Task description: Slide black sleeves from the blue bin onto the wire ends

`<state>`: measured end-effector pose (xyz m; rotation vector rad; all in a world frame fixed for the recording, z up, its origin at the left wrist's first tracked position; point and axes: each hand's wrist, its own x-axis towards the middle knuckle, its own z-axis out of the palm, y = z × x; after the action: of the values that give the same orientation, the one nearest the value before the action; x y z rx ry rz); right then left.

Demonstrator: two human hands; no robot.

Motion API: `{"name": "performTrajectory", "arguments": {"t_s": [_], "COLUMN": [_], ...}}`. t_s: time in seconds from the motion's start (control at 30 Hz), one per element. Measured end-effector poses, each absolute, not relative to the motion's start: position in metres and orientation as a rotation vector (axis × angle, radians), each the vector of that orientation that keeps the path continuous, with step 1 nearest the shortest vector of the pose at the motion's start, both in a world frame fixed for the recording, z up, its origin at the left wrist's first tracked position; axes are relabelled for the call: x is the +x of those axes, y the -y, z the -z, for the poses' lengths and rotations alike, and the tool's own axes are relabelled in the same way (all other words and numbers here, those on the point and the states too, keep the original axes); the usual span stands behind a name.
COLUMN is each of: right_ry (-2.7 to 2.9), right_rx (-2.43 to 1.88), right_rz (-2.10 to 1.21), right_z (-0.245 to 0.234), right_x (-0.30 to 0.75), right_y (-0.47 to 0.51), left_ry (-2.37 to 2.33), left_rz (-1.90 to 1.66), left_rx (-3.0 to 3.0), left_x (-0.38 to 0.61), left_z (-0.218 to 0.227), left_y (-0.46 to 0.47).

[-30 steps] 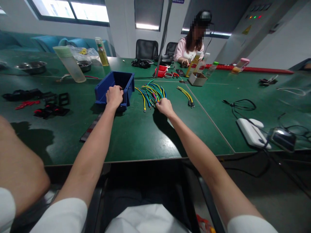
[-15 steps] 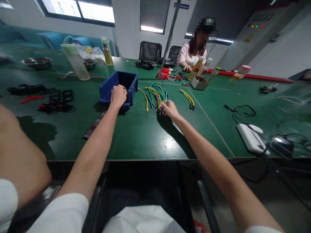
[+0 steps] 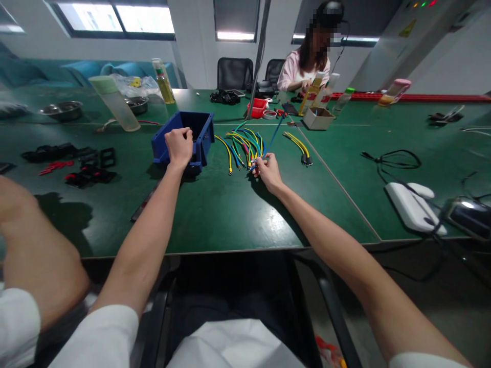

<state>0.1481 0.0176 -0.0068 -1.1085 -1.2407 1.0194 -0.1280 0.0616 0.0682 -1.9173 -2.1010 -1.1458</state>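
My left hand (image 3: pixel 179 146) is closed above the near side of a blue plastic bin (image 3: pixel 163 138); what its curled fingers hold, if anything, is hidden. My right hand (image 3: pixel 269 174) pinches a blue wire (image 3: pixel 275 135), whose free length sticks up and leans away to the right. Just beside that hand lies a loose pile of green, yellow, blue and red wires (image 3: pixel 247 140), several with metal ring terminals at their near ends. To the right rests a small bundle of yellow-green wires (image 3: pixel 297 144) with black ends.
Black parts (image 3: pixel 92 175) and red pieces (image 3: pixel 56 167) lie at left, near a bottle (image 3: pixel 118 105). A flat dark object (image 3: pixel 143 204) is partly under my left forearm. Farther back are a red container (image 3: pixel 258 108), a small box (image 3: pixel 318 120) and a co-worker (image 3: pixel 303 71). At right sits a white device (image 3: pixel 412 207) with cables.
My left hand has lifted slightly and turned, its fingers now curled above the bin. The blue wire in my right hand has swung from upright to a rightward lean. The view has shifted a little.
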Motion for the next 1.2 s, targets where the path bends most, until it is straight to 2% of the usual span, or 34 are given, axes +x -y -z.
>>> {"name": "performTrajectory", "arguments": {"t_s": [0.33, 0.73, 0.87, 1.2], "right_ry": [1.158, 1.16, 1.133, 1.09], "right_rx": [-1.078, -1.049, -1.05, -1.009], "right_rz": [-1.081, -1.123, -1.135, -1.081], "right_z": [0.005, 0.007, 0.002, 0.006], "right_x": [0.15, 0.15, 0.148, 0.144], "right_y": [-0.019, -0.021, -0.018, -0.013], "left_ry": [1.906, 1.79, 1.831, 1.725], "left_rz": [1.405, 1.404, 1.399, 1.643], "left_rx": [-1.931, -2.311, -2.389, -2.476], "left_x": [-0.09, -0.046, -0.045, -0.045], "left_z": [-0.083, -0.024, -0.017, -0.007], "left_y": [-0.024, 0.004, 0.001, -0.003]}}
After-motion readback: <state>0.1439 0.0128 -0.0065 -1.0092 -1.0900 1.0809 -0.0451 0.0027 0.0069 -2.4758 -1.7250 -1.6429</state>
